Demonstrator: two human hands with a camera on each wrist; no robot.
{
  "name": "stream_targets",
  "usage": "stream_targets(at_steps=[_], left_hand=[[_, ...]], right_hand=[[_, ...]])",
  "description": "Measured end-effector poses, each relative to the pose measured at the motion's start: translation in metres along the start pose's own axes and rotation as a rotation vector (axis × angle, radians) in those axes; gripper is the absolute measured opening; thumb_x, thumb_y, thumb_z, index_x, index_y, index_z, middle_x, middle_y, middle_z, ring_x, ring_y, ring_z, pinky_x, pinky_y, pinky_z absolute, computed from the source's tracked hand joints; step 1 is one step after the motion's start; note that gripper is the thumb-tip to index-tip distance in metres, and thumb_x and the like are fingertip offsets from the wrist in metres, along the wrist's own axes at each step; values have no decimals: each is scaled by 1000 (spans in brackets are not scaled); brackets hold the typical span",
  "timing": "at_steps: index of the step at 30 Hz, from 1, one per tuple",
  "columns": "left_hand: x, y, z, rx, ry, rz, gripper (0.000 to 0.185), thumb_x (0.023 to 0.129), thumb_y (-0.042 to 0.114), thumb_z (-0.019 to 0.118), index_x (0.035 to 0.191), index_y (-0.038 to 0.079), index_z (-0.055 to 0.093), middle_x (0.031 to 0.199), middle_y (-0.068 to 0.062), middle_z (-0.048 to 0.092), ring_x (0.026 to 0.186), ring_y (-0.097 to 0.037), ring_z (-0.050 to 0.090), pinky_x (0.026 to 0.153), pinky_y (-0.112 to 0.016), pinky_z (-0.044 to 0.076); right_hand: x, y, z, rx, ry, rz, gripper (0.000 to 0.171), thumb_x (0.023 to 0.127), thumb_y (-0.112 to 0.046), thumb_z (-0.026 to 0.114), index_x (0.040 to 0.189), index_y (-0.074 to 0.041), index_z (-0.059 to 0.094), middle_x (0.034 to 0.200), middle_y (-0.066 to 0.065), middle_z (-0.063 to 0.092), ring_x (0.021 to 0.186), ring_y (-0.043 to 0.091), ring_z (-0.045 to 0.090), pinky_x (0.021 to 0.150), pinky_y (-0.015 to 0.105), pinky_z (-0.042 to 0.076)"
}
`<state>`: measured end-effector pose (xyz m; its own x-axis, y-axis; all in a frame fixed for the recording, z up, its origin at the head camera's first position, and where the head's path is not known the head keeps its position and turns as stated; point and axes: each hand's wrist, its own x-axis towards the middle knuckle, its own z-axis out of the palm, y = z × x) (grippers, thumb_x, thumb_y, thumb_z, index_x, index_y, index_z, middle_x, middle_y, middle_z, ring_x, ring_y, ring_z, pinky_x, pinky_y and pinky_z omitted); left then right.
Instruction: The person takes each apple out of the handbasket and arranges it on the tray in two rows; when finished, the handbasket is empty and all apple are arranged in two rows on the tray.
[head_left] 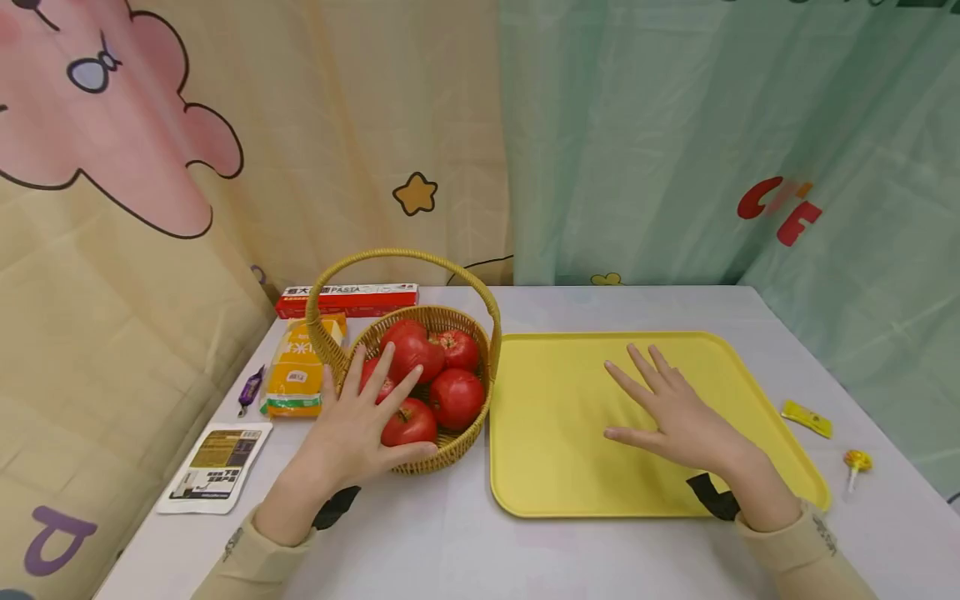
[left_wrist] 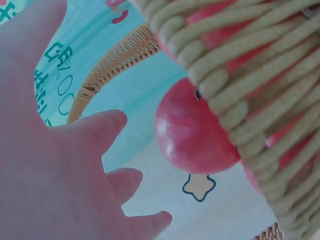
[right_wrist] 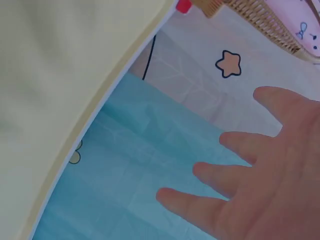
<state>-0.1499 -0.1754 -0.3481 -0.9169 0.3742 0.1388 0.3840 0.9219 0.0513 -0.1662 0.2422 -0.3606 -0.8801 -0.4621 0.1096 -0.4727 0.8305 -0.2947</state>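
As left hand (head_left: 352,429) and right hand (head_left: 678,421) are spread wide and empty, red fruits (head_left: 457,398) are kept gathered by basket (head_left: 456,451) near left fingers, contact unclear; tray (head_left: 551,425) is placed beneath right.

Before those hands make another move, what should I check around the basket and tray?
1. Left fingers free: ok, spread and holding nothing.
2. Right fingers free: ok, spread over the yellow tray, nothing held.
3. Handle upright: ok, it arches above the basket.
4. Red fruit inside the basket: ok.
5. Full fruit count: cannot tell, some may be hidden.
6. Tray flat on the white table, right of the basket: ok.
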Motion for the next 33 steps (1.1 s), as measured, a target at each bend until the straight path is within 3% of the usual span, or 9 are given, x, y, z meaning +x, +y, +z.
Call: stream_targets(at_steps=[3,7,14,20,24,25,28,31,33], left_hand=[[-2,-3,-2,-24,8,5,97,72,84,39,150,30,22,157,-10,0,139,-43,-8,102,-73,-2],[-7,-11,-6,-64,34,20,95,74,80,46,150,27,23,157,-11,0,140,-40,-6,103,-72,5],[-17,-26,-8,-187,122,29,89,78,66,58,149,23,27,156,-10,6,141,-35,3,104,-69,18],[-26,-34,-8,-314,242,-56,78,84,52,62,148,22,29,155,-6,15,135,-40,25,95,-68,33],[-31,-37,-3,-453,365,-126,65,88,38,63,145,19,38,151,-8,28,132,-41,32,93,-71,31],[-32,-37,0,-490,405,-140,61,89,34,62,143,18,40,150,-8,32,131,-40,34,94,-68,33],[-32,-40,7,-633,541,-158,46,93,19,59,137,10,48,144,-9,40,129,-25,41,100,-39,43],[-30,-42,15,-783,673,-151,37,94,4,54,130,1,53,138,-13,47,120,-8,48,88,-13,45],[-29,-42,18,-910,721,-151,33,94,-1,51,126,-5,54,136,-15,49,118,-2,47,88,-9,43]], right_hand=[[1,-3,-3,73,-28,-4,83,85,-61,54,151,-31,14,157,4,-2,142,33,-4,104,66,19],[6,-12,-7,165,-39,-31,75,89,-57,52,150,-34,15,156,2,8,141,32,13,104,61,26],[24,-39,-18,309,-17,-140,58,95,-44,51,146,-25,32,149,-5,30,136,19,29,108,48,30],[46,-68,-25,446,16,-249,48,95,-34,56,139,-21,45,140,-9,44,126,13,43,101,41,41],[65,-89,-26,567,63,-324,43,93,-27,60,135,-19,51,135,-8,50,122,13,47,98,36,44],[70,-95,-26,604,75,-341,42,93,-25,60,134,-18,52,133,-7,51,121,12,48,98,36,44],[84,-113,-23,716,103,-375,39,91,-19,63,130,-16,55,128,-5,55,116,12,51,97,35,45],[97,-130,-17,823,120,-379,38,90,-18,64,127,-14,57,124,-4,57,113,12,53,96,37,45],[106,-139,-13,886,130,-379,39,89,-18,65,126,-11,57,124,-2,57,113,13,53,98,42,44]])
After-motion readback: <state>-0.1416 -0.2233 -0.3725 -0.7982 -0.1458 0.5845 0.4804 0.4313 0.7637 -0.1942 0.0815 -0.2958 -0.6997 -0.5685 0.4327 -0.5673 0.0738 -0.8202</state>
